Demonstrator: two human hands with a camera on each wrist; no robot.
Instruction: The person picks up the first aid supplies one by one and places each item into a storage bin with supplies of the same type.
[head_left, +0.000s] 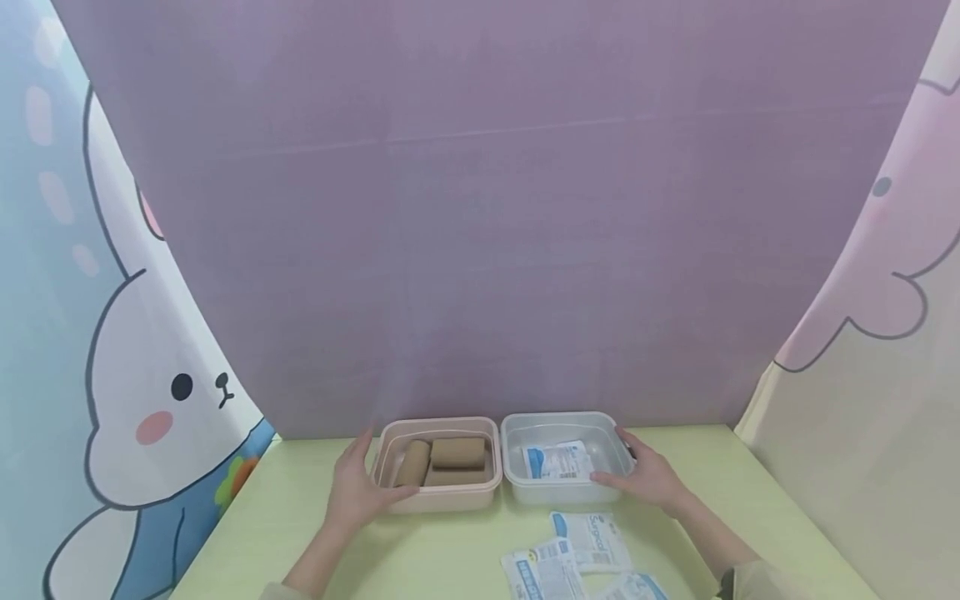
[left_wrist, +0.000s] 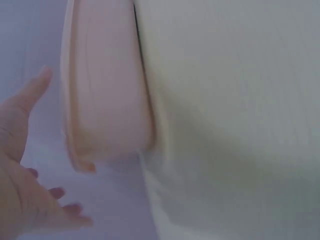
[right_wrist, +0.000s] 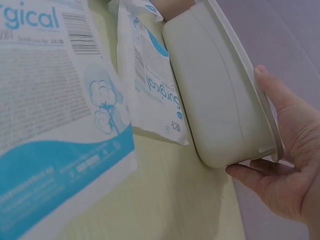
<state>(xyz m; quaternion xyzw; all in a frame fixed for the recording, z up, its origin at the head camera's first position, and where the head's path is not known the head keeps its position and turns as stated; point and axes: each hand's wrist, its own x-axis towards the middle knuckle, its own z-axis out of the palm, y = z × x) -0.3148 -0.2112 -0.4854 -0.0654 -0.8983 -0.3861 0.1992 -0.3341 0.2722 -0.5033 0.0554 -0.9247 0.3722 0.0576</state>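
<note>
Two plastic boxes stand side by side: a pink box [head_left: 461, 500] with several brown rolls [head_left: 458, 452] inside, and a whitish box [head_left: 558, 494] holding a white-and-blue packet [head_left: 557, 461]. My left hand [head_left: 356, 492] is at the pink box's left end, thumb stretched toward the front rim. The left wrist view shows that hand [left_wrist: 22, 175] with fingers spread, beside the pink wall [left_wrist: 107, 85]. At the other end, my right hand [head_left: 651, 477] grips the whitish box's right front corner. In the right wrist view its thumb [right_wrist: 275, 90] lies at the rim and its fingers at the end wall.
Several white-and-blue packets, one printed "Surgical" [head_left: 596, 546], lie on the light green tabletop [head_left: 427, 558] in front of the boxes. A purple cloth [head_left: 480, 250] hangs right behind them, with cartoon-printed curtains [head_left: 172, 467] at both sides.
</note>
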